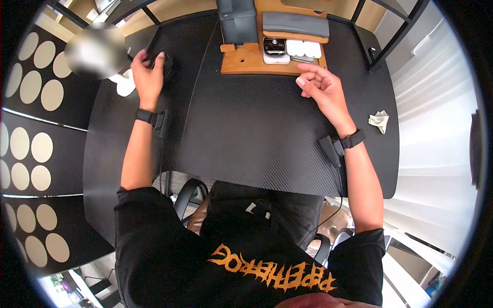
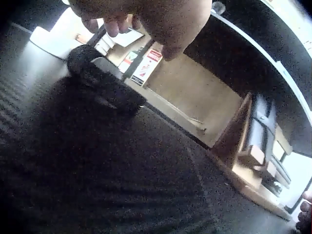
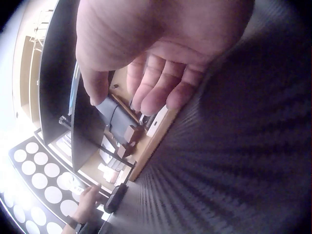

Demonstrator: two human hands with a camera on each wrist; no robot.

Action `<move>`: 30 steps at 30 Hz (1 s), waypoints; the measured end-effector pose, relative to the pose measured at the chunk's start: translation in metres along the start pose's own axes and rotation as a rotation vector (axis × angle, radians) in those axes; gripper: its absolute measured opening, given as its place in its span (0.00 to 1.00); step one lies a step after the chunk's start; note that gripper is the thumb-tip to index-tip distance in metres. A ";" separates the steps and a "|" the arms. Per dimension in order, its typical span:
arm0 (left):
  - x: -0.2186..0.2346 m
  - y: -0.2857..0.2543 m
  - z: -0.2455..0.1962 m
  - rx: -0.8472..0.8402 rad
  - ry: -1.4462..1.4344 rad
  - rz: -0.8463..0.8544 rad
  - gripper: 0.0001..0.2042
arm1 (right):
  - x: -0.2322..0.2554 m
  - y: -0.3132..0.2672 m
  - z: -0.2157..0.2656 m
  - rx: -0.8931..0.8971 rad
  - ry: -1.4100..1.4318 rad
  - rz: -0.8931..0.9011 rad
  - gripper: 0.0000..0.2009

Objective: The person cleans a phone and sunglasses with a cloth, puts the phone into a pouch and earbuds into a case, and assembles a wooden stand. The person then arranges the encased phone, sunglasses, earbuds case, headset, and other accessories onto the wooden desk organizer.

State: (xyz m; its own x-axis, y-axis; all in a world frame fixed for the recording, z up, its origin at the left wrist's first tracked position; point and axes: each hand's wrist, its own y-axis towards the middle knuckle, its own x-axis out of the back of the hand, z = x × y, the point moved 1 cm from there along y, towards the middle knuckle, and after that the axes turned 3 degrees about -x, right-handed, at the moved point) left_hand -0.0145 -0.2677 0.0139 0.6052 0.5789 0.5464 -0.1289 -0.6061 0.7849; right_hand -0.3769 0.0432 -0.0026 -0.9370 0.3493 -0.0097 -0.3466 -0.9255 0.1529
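My left hand (image 1: pixel 148 77) is at the back left of the desk, its thumb and fingers spread apart. Just under and beside it lies a black rounded object (image 2: pixel 105 80), partly hidden by the hand in the head view; its kind does not show. My right hand (image 1: pixel 322 92) hovers near the front edge of a wooden desk organizer (image 1: pixel 241 68), fingers loosely bent and holding nothing. On the organizer sit a glossy black case (image 1: pixel 275 46), white cases (image 1: pixel 303 48), a grey elongated case (image 1: pixel 295 24) and a dark grey pouch (image 1: pixel 238 23).
A crumpled pale cloth or tissue (image 1: pixel 379 122) lies on the black desk (image 1: pixel 246 133) at the right. A white base (image 1: pixel 125 83) stands left of the left hand, below a blurred patch. Black frame posts rise at the back, and white curtains (image 1: pixel 431 143) hang to the right.
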 end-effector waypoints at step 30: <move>-0.056 0.009 -0.177 0.093 -0.494 0.286 0.38 | 0.000 0.000 -0.001 0.103 -0.057 -0.099 0.18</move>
State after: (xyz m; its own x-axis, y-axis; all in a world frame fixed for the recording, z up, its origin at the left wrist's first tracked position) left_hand -0.1881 -0.2092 0.0420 0.8544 0.0754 0.5141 -0.2850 -0.7593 0.5850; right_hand -0.3768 0.0434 -0.0039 -0.8933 0.4488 0.0255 -0.4284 -0.8670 0.2544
